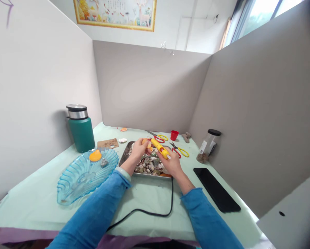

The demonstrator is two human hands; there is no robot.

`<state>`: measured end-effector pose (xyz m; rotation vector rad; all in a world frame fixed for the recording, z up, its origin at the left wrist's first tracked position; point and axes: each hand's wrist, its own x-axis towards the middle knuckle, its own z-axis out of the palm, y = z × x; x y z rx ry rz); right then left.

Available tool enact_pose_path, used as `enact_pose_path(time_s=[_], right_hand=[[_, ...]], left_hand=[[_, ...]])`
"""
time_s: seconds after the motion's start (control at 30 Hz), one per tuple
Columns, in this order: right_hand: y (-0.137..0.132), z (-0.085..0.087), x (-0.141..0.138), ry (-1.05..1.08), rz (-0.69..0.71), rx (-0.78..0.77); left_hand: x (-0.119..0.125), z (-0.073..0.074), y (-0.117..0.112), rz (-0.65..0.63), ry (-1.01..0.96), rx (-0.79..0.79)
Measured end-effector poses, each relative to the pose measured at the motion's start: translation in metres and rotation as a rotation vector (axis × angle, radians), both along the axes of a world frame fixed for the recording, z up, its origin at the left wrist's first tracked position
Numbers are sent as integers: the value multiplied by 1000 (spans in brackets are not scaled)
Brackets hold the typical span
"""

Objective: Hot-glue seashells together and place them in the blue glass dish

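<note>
Fingers of the left hand (pixel 139 149) are pinching one orange shell (pixel 145 141) over a metal tray (pixel 125 152) of small shells (pixel 150 163), the right hand (pixel 173 164) clasping one yellow glue gun (pixel 159 148), forearms (pixel 186 184) angling inward. Two scissors (pixel 176 148) are lying near the tray's far right corner, one blue dish (pixel 81 191) left; green cloth (pixel 144 195) is spreading beneath, grey partitions (pixel 152 83) enclosing everything.

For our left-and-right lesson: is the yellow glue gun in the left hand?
No, the right hand holds the glue gun, while the left hand holds an orange shell.
</note>
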<state>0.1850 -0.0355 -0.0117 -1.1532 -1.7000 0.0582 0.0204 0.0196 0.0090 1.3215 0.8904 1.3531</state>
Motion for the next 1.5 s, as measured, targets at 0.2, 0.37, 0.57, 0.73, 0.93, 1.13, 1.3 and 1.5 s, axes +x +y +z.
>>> enact_pose_path(time_s=[0.2,0.37,0.57,0.73,0.93,1.13,1.3,1.5], right_hand=[[1,-1,0,-24,30,-9],[2,-2,1,-7,6,-17],[2,-2,1,-30,32,-23],[1,-2,0,-5,31,-15],[6,0,2,221,69,-115],[-4,16,4,307,206,-344],[-3,11,4,399,150,-360],[1,5,4,345,131,-239]], left_hand=[[1,0,1,-5,-4,0],[0,-1,0,-13,-6,13],[0,0,1,-9,-11,12],[1,0,1,1,-14,16],[-1,6,-6,6,-59,7],[-1,10,-8,-4,-113,-2],[-1,11,-9,18,-133,9],[-2,14,-10,18,-173,-6]])
